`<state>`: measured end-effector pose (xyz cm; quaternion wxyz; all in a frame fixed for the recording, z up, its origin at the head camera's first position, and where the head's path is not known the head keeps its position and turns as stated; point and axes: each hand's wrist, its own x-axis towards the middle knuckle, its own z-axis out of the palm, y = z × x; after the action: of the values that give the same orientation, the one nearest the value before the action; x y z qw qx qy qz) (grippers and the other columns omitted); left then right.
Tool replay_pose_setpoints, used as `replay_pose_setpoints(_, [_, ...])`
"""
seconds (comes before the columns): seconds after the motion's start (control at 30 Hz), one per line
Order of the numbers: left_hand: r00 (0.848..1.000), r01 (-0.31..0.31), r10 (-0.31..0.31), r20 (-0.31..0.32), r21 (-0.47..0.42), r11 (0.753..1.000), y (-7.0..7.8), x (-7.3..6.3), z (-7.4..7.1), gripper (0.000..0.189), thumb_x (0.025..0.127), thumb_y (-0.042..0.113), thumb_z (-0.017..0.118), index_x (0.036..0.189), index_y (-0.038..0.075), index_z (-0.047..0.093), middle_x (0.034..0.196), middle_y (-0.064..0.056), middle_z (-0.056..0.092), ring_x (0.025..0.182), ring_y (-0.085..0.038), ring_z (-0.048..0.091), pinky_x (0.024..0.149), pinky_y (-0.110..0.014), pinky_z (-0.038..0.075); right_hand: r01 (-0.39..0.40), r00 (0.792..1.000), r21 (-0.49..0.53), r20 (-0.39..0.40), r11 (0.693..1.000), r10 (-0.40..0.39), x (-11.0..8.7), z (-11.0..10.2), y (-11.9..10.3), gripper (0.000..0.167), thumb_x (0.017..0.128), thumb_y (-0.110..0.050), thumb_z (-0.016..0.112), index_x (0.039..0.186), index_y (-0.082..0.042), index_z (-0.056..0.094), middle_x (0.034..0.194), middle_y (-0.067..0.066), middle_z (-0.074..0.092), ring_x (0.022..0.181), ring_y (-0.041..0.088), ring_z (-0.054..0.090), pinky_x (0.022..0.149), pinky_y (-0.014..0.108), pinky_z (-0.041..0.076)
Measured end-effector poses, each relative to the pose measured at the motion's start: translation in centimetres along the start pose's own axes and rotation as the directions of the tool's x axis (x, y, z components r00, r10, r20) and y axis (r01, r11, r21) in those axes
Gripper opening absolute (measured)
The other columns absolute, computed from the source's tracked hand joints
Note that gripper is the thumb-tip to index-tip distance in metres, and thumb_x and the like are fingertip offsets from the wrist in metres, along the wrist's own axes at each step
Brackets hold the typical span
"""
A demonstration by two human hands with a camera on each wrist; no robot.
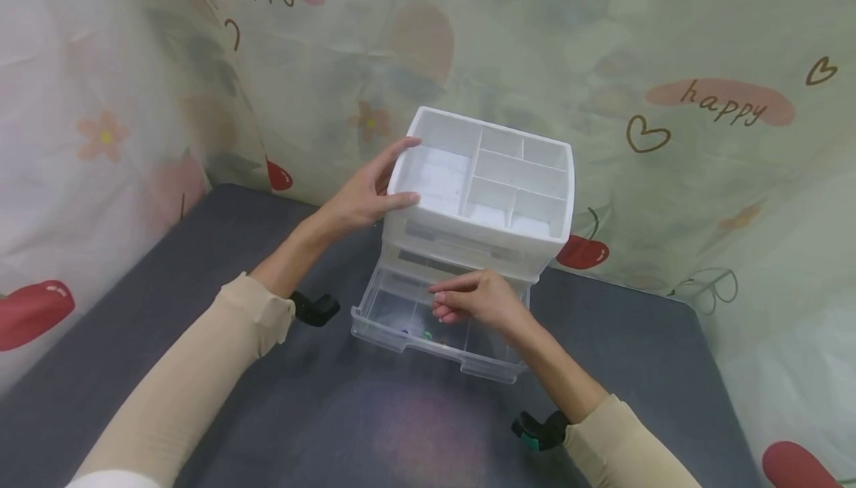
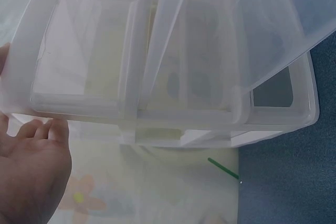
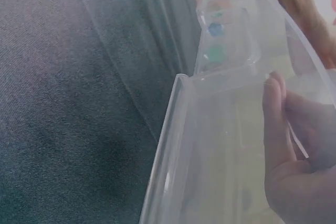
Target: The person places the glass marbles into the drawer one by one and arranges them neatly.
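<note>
A white plastic drawer organizer (image 1: 515,232) stands on the table, with a compartment tray (image 1: 515,168) forming its top. My left hand (image 1: 361,194) grips the tray's left side, thumb over the front rim and fingers toward the back. Below, a clear drawer (image 1: 381,324) is pulled out toward me. Over this drawer is my right hand (image 1: 484,298), thumb and index fingertips brought together; I cannot tell whether something tiny is between them. Several small coloured pieces lie near the drawer's front, among them a green one (image 1: 426,336) and a blue one (image 3: 216,29).
The dark grey table (image 1: 267,414) extends around the organizer. Behind it hangs a pale printed curtain (image 1: 535,42) with hearts and cherries. A black strap mount (image 1: 317,310) is on the left wrist, another black mount (image 1: 542,431) on the right.
</note>
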<state>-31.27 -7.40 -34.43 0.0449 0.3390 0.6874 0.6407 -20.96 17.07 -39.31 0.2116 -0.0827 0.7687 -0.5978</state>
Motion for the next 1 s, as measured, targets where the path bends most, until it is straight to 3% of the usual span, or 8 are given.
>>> replay_pose_setpoints(0.33, [1.0,0.002,-0.002,0.004,0.004,1.0,0.2,-0.1,0.0,0.075,0.095,0.002,0.064,0.157,0.017,0.024,0.162,-0.001,0.02,0.142,-0.025,0.031,0.105,-0.041,0.038,0.064,0.996,0.022,-0.057,0.998,-0.063,-1.3,-1.0,-1.1,0.035,0.093,-0.011,0.071,0.12,0.011,0.066,0.104,0.028,0.07,0.084,0.025,0.073,0.078,0.039,0.057])
replay_pose_setpoints(0.7, [1.0,-0.002,0.002,0.001,-0.002,1.0,0.1,0.0,0.1,0.075,0.095,0.001,0.063,0.157,0.016,0.025,0.162,-0.001,0.02,0.145,-0.024,0.027,0.107,-0.042,0.035,0.114,0.987,0.055,-0.12,0.992,-0.107,-3.0,-2.5,-0.9,0.029,0.092,-0.01,0.072,0.115,0.007,0.069,0.1,0.022,0.072,0.083,0.024,0.073,0.078,0.041,0.057])
replay_pose_setpoints(1.0, [1.0,-0.008,0.008,-0.002,0.013,1.0,0.1,-0.2,0.0,0.074,0.096,0.004,0.063,0.158,0.019,0.025,0.163,0.004,0.017,0.149,-0.005,0.011,0.116,-0.042,0.023,0.138,0.981,0.066,-0.146,0.988,-0.128,-4.7,-3.6,-0.5,0.032,0.091,-0.012,0.074,0.117,0.005,0.069,0.106,0.027,0.07,0.084,0.025,0.073,0.078,0.038,0.057])
